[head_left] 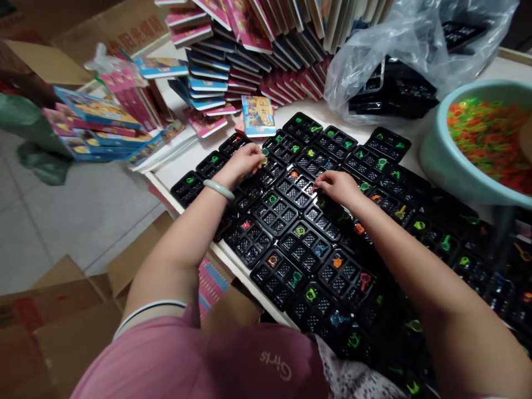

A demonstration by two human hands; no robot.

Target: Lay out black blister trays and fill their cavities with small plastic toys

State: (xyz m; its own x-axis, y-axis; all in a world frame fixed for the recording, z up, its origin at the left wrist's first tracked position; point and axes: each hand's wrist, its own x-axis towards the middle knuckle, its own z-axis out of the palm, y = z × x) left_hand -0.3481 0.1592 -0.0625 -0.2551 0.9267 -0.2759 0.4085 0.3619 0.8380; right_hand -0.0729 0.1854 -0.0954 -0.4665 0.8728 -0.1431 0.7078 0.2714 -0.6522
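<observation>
On the worktop (291, 113), black compartment trays (291, 244) lay edge to edge in rows, most of them holding one small coloured plastic piece in a cell: green, orange, red or blue. At the far left, flat boxes (95, 111) in pink and blue were stacked and fanned along the worktop's edge and back. The left hand (243, 160), a pale bangle (219, 189) on its wrist, rested over a tray in the back rows with its fingers (258, 158) pinched together on a small yellowish-green piece (265, 152) at their tips. The right hand (338, 185) lay flat on the trays near the middle, fingers (322, 182) curled down onto a cell; whether they held anything could not be told. Further right, a clear plastic bag (415, 39) held more black trays, and a pale green basin (453, 166) was heaped with loose orange and green pieces (490, 136).
</observation>
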